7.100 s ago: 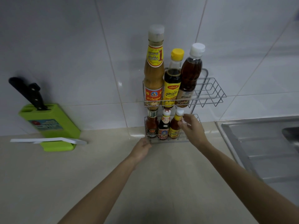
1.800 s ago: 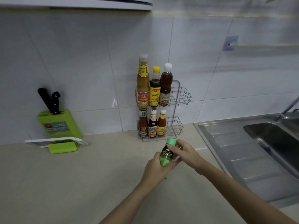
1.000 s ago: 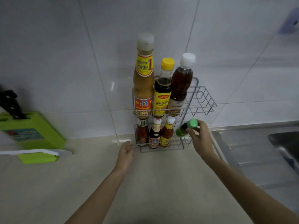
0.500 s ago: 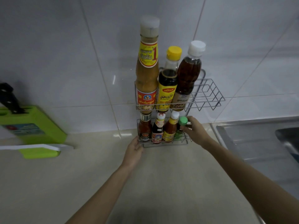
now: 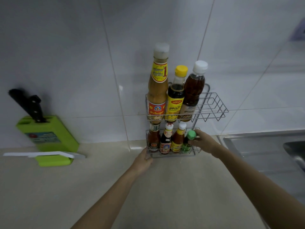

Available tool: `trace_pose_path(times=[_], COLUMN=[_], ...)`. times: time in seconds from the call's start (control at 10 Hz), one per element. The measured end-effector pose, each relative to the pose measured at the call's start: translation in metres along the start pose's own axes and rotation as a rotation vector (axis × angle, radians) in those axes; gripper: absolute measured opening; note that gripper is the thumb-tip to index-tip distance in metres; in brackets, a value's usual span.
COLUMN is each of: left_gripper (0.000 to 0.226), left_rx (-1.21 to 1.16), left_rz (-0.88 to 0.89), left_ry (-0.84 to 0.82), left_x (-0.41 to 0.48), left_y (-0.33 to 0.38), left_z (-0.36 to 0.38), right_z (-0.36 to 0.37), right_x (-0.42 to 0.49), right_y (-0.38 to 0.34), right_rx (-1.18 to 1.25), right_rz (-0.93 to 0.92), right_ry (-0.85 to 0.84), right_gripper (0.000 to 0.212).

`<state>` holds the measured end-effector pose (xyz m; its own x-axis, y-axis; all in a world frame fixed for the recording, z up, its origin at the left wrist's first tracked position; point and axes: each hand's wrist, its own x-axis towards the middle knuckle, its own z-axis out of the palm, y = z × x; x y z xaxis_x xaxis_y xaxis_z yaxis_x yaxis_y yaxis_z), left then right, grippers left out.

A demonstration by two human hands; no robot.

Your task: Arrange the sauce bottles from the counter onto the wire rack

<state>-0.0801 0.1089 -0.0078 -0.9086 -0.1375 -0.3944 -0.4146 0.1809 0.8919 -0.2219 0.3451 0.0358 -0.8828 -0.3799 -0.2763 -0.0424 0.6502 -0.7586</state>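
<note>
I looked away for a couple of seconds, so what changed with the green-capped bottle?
The green-capped bottle went from both hands over the counter into the wire rack's lower tier, right hand still on it. Left hand moved to the rack's corner. Other bottles stayed.

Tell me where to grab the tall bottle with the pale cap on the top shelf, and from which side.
Take the tall bottle by its narrow neck just under the pale cap, coming from above or the front-left. Its lower body sits behind the wire rack front rail, and the yellow-capped bottle stands close against its right side, so a side grip low down looks blocked.
</note>
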Motion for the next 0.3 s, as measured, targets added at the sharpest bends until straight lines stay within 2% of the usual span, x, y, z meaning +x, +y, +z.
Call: trace_pose_path(times=[0.2, 0.3], left_gripper=[0.062, 0.057], left_rx=[0.022, 0.061], left_rz=[-0.012, -0.044], left_ry=[-0.024, -0.013], left_x=[0.0009, 0.0056], left_y=[-0.0001, 0.0014], left_z=[-0.0022, -0.007], right_z=[0.0016, 0.0049], right_x=[-0.0038, -0.0067], right_y=[0.0029, -0.0003], right_rx=[-0.11, -0.222], right_rz=[-0.008, -0.048], right_ry=[0.011, 0.09], right_gripper=[0.047, 0.051])
